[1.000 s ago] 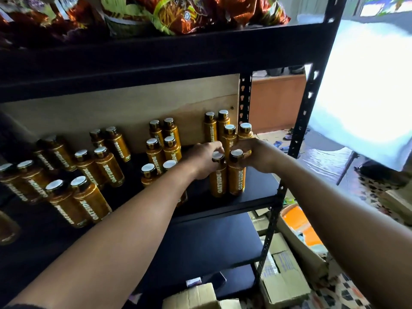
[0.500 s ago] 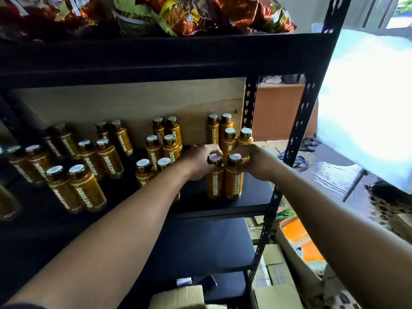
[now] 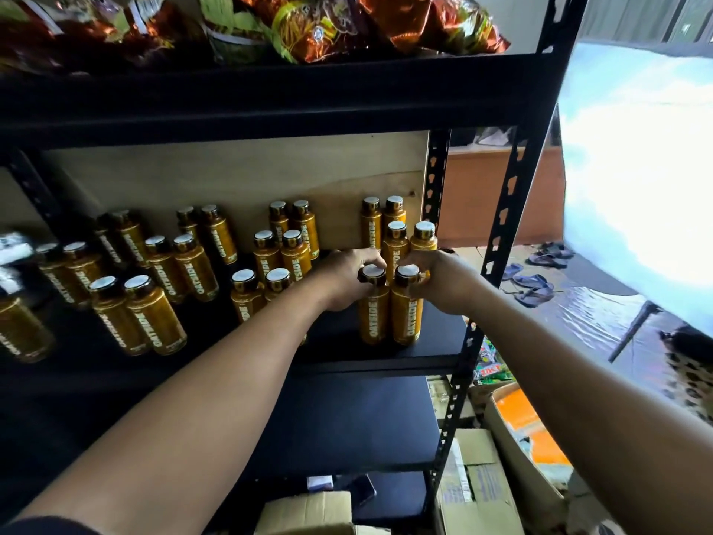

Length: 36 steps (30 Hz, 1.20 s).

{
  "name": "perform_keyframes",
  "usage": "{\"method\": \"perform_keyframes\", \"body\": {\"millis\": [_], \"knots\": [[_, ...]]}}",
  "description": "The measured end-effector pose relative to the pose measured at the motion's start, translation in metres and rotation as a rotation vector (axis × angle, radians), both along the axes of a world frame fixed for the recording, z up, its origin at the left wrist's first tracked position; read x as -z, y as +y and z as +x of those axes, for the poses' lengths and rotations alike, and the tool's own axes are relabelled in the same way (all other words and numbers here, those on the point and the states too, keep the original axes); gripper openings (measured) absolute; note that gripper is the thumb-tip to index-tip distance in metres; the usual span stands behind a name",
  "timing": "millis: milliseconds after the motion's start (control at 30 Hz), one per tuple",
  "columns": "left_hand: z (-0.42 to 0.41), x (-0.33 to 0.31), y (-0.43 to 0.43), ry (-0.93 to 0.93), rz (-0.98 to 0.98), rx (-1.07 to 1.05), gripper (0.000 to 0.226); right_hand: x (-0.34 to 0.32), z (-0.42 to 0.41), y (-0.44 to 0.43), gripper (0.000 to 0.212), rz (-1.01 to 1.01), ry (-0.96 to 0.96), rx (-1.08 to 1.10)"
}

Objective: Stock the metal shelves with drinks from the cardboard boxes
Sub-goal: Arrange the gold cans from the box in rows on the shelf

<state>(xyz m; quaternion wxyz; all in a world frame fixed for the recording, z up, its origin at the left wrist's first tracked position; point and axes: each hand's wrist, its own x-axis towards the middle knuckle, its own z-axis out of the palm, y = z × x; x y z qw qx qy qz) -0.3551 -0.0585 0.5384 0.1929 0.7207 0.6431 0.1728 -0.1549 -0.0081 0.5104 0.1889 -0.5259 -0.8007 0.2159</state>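
your left grip [image 3: 347,279] is curled round the neck of the left bottle [image 3: 373,316], fingers wrapped just under its pale cap. your right grip [image 3: 443,281] grasps the neck of the right bottle [image 3: 407,320] in the same way. both bottles are golden brown with "oatside" printed in white up the side. they stand upright and touch side by side on the middle board [image 3: 436,343] of the black metal shelf [image 3: 513,210], near its right end and close to the front edge. your two grips come close together just behind the caps.

directly behind these two stands a second pair [image 3: 397,245] of the same drink. a third pair [image 3: 371,225] stands behind that, near the plywood back panel [image 3: 231,175]. to your left, more pairs [image 3: 154,318] of the same bottles are set out in rows across the board, well apart from the two you hold. your left forearm crosses in front of one of the nearer pairs and hides part of it.

the top board above carries shiny snack bags [image 3: 316,28] in orange, red and green. a lower board [image 3: 347,418] sits beneath the one you reach into. on the floor at the foot of the shelf lie cardboard boxes [image 3: 486,496], and just beside them an open carton [image 3: 528,430] shows orange inside. beyond the right post, sandals [image 3: 534,283] lie on the floor.
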Motion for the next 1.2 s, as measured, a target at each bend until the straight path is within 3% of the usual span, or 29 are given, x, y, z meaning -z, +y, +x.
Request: {"method": "perform_keyframes", "body": {"millis": [1200], "knots": [[-0.004,0.012,0.008,-0.062,0.037,0.016,0.041,-0.009,-0.001,-0.012,0.044,0.026,-0.021,-0.001]]}}
